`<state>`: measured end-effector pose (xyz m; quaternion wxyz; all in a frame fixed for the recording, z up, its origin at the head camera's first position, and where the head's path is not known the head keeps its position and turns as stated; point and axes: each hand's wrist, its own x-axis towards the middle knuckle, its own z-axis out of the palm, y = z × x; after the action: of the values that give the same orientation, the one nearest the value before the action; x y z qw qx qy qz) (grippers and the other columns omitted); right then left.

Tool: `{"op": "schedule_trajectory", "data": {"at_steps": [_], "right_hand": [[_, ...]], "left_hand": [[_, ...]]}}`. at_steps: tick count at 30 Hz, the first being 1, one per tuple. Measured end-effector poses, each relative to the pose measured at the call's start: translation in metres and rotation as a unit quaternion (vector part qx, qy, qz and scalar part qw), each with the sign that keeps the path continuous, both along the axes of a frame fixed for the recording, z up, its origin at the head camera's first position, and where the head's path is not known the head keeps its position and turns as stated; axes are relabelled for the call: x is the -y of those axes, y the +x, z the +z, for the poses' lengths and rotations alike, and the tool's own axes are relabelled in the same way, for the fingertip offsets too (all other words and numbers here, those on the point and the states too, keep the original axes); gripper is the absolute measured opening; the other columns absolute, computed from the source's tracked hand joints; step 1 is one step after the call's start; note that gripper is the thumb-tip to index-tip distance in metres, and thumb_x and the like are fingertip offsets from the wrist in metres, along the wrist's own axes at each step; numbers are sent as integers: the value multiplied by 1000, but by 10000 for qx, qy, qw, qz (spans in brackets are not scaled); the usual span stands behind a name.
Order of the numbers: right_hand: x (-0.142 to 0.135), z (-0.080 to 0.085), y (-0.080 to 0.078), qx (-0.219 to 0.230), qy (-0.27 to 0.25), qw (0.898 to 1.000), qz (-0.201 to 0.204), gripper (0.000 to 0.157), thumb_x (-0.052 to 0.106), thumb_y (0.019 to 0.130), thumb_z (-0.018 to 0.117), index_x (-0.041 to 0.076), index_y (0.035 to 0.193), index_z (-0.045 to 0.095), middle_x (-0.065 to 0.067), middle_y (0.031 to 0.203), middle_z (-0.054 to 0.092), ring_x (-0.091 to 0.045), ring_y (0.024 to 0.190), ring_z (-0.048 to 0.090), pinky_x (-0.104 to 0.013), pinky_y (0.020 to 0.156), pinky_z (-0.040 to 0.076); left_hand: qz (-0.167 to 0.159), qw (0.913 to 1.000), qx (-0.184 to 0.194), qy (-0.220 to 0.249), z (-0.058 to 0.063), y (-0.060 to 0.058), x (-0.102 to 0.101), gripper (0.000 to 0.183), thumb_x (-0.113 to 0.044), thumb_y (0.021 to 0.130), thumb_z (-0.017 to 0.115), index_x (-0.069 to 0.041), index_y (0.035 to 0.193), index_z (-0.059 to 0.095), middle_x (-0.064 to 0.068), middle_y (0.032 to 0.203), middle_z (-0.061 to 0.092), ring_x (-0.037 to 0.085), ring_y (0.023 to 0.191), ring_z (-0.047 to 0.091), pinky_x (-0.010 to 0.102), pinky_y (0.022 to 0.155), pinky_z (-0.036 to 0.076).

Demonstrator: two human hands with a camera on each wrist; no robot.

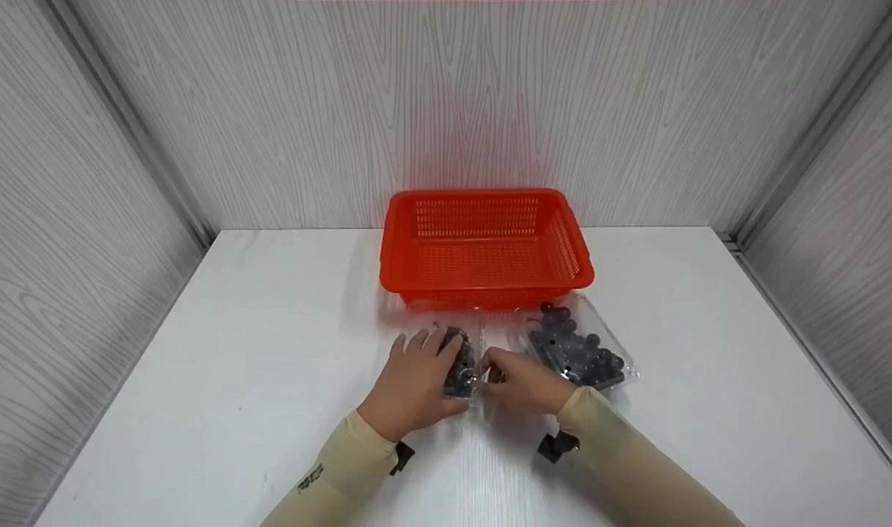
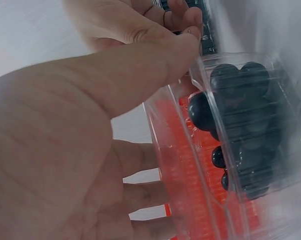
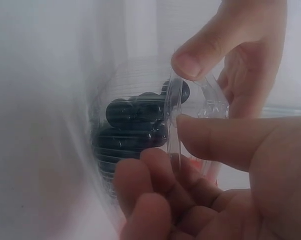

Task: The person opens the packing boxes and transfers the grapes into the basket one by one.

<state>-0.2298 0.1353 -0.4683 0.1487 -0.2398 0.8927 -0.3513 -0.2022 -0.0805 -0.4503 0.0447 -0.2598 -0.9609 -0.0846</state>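
Note:
Both hands are at a clear plastic clamshell box (image 1: 479, 333) of dark grapes (image 1: 460, 375), just in front of the red basket. My left hand (image 1: 415, 384) lies across its left side, thumb at the near edge and fingers spread toward the far side. In the right wrist view the left thumb (image 3: 188, 65) presses the box's rim. My right hand (image 1: 522, 382) pinches that rim between thumb (image 3: 210, 137) and curled fingers. The grapes (image 2: 250, 120) show through the plastic in the left wrist view.
A red slotted basket (image 1: 482, 284) stands behind the hands near the back wall. Right of the right hand lies a second clear package (image 1: 599, 322) with a bunch of dark grapes (image 1: 581, 351). Pale wood-grain panels (image 1: 270, 110) border the white table (image 1: 219, 410).

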Motion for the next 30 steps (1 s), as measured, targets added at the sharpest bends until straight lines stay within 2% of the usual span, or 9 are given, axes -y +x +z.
{"op": "schedule_trajectory", "data": {"at_steps": [7,15,22,30], "right_hand": [[-2,1,0,-3,-34,10000,37,17,16,97,71,9,111,62,0,94,66,-15,83,59,-39,78,53],[0,2,3,171,-134,9998,50,23,15,99,70,8,111,51,-4,90,65,-16,72,61,-34,66,53],[1,5,6,140,-48,9997,199,22,16,100,69,10,112,52,-5,90,65,-16,66,61,-34,62,53],[0,3,3,-12,-29,9996,291,16,17,97,73,17,109,63,-1,86,66,-14,65,61,-33,61,54]], "left_hand": [[-109,9997,-24,208,2,1,-3,89,-49,82,84,-12,154,48,24,155,45,45,140,45,63,112,39],[81,9997,-6,208,0,4,-6,89,-55,83,82,-12,153,48,25,150,50,46,134,50,67,104,45],[220,9997,47,119,0,5,-9,89,-58,83,80,-16,154,48,27,149,50,46,133,51,69,103,45],[251,9996,52,132,-1,5,-8,87,-62,81,81,-19,151,52,25,144,54,45,130,53,68,101,47]]}}
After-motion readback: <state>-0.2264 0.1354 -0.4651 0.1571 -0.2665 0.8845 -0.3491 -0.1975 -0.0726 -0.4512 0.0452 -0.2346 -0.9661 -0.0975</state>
